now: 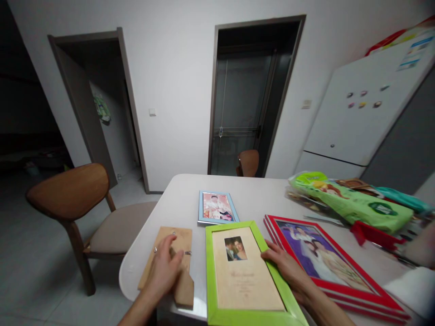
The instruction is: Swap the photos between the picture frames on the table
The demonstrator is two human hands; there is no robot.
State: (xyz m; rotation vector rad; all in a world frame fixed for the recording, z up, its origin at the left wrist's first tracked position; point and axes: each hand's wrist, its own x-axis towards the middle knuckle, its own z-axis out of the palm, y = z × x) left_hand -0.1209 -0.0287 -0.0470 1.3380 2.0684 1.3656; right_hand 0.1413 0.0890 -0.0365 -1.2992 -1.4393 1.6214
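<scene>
Green photo frame (211, 271): right hand (282, 265) grasping edge; left hand (165, 268) on wooden backing board (181, 234), grip unclear. Slack right hold could tip frame.

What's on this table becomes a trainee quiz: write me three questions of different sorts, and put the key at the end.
1. Multiple choice: what colour is the frame that the fingers of the right hand touch?
A. White
B. Green
C. Black

2. True or false: the red frame and the blue frame each show a picture.

3. Short answer: what does the left hand touch?

Key
1. B. Green.
2. True.
3. A wooden board with small metal fittings.
</scene>
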